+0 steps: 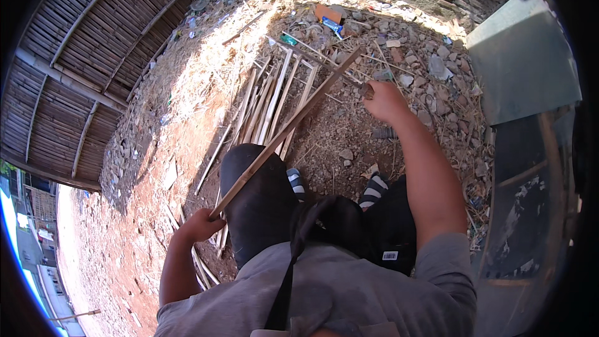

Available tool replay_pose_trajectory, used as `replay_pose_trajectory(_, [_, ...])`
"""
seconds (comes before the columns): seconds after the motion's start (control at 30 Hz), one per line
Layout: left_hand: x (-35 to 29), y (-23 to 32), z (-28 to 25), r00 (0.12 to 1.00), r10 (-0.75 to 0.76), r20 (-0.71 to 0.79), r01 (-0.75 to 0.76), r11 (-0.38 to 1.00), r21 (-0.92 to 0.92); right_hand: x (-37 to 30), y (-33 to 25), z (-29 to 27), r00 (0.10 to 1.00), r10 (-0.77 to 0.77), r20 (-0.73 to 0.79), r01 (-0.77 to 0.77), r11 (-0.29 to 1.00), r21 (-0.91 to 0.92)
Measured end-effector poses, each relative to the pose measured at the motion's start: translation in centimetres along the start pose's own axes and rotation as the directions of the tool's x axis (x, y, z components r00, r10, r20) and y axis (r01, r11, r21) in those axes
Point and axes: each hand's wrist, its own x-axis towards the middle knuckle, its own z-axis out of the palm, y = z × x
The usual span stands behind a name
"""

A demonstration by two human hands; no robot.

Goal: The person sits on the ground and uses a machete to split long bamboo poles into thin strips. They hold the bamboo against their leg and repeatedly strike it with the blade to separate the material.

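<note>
Holding wooden strip (pixel 284 133) in left grip (pixel 203 224), white label (pixel 390 255) on black cloth (pixel 368 240)

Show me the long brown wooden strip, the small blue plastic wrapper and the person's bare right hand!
Long brown wooden strip (pixel 287 131): head view, near the middle of its length.
Small blue plastic wrapper (pixel 332 26): head view, its blue middle.
Bare right hand (pixel 386 101): head view, the back of the hand.
</note>
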Motion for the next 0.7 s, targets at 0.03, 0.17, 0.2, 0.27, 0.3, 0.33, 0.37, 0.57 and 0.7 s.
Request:
replay_pose_trajectory(0.03, [0.4, -0.6, 0.2, 1.000, 0.002, -0.008, -0.002, 1.000, -0.004, -0.2, -1.5, -0.1, 1.000, -0.002, -0.007, 0.002, 0.999, 0.034])
replay_pose_trajectory(0.17, [1.1, -1.1, 1.1, 1.000, 0.014, -0.013, -0.014, 1.000, -0.003, -2.8, -5.7, -0.2, 0.923, -0.371, 0.098, 0.382, 0.913, -0.144])
replay_pose_trajectory(0.2, [1.3, -1.8, 1.2, 0.999, 0.045, -0.020, -0.045, 0.999, -0.010, -3.3, -6.3, 0.2, 0.883, -0.451, 0.127, 0.469, 0.857, -0.213])
replay_pose_trajectory(0.27, [0.9, -1.8, 0.9, 0.996, 0.081, -0.046, -0.082, 0.997, -0.004, -2.7, -5.9, 0.5, 0.844, -0.518, 0.135, 0.535, 0.809, -0.244])
replay_pose_trajectory(0.3, [0.4, -1.6, 0.9, 0.997, 0.066, -0.041, -0.066, 0.998, -0.017, -1.0, -4.2, 0.3, 0.935, -0.351, 0.054, 0.355, 0.930, -0.096])
replay_pose_trajectory(0.33, [0.1, -1.3, 0.9, 0.998, 0.055, -0.031, -0.056, 0.998, -0.028, 0.0, -2.0, 0.3, 0.989, -0.150, 0.004, 0.150, 0.987, 0.063])
replay_pose_trajectory(0.37, [0.6, -0.9, 0.7, 0.997, 0.062, -0.046, -0.064, 0.997, -0.043, 0.2, 0.3, 0.4, 0.991, -0.121, -0.057, 0.124, 0.991, 0.042])
replay_pose_trajectory(0.57, [1.0, -0.9, 0.5, 0.999, 0.047, -0.024, -0.048, 0.998, -0.052, 0.0, -0.4, 0.2, 0.988, -0.084, -0.132, 0.086, 0.996, 0.013])
replay_pose_trajectory(0.7, [1.0, -0.6, 1.1, 0.999, 0.040, -0.028, -0.042, 0.997, -0.063, -2.5, -4.9, 0.7, 0.890, -0.453, 0.061, 0.456, 0.877, -0.149])
